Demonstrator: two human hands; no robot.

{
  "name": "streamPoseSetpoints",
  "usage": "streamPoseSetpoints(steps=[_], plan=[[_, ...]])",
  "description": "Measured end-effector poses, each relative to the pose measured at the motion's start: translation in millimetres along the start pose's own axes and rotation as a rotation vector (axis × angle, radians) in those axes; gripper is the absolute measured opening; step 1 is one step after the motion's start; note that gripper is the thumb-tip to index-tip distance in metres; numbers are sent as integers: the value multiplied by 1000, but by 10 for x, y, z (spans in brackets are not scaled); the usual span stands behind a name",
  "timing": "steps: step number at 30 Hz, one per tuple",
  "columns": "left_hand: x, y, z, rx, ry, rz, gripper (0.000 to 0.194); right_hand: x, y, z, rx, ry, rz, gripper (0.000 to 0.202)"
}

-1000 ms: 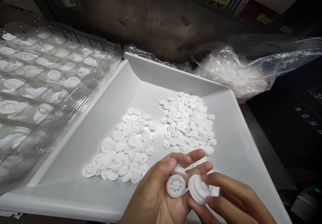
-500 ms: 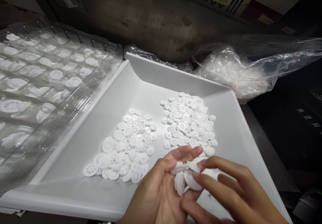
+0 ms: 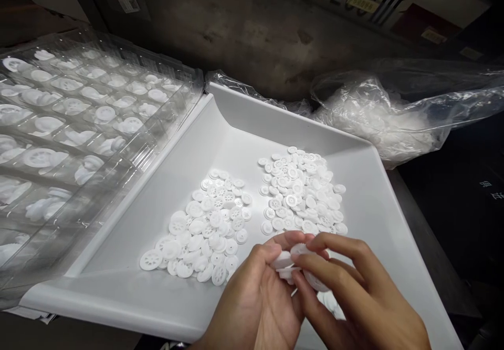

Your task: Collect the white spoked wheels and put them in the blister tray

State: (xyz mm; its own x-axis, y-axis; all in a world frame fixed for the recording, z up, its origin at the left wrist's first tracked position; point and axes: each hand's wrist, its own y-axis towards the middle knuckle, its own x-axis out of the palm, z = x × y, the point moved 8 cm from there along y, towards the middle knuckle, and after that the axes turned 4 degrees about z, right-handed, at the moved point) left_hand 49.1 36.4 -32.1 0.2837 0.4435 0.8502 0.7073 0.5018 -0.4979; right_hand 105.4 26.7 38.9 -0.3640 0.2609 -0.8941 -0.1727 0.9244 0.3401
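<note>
Several white plastic gears (image 3: 285, 261) rest in the fingers of my left hand (image 3: 258, 292), which is cupped, palm up, over the near side of the tray. Thumb and fingers of my right hand (image 3: 360, 292) close on gears in that same handful, partly covering them. Beneath and beyond the hands, the light grey tray (image 3: 126, 240) bears two heaps of small white gears, a left heap (image 3: 205, 229) and a right heap (image 3: 303, 192). A few more gears (image 3: 331, 303) show under my right hand.
Clear plastic blister trays (image 3: 157, 129) with white parts in their pockets stand left of the grey tray. A clear plastic bag (image 3: 386, 119) of white parts lies at the back right. Behind stands a dark machine panel (image 3: 236, 30) with printed lettering.
My right hand has moved in closer over the left palm, and its fingers now close on the gears. The gears have shifted and bunched together. The view has turned slightly left.
</note>
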Motion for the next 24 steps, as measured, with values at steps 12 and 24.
streamPoseSetpoints(steps=[12, 24], plan=[[-51, -3, 15, 12, -112, 250, 36, -28, 173, 193, 50, 317, -22, 9], [-10, 34, -34, -21, -88, 183, 32, -24, 228, 233, 175, 223, 28, 7]])
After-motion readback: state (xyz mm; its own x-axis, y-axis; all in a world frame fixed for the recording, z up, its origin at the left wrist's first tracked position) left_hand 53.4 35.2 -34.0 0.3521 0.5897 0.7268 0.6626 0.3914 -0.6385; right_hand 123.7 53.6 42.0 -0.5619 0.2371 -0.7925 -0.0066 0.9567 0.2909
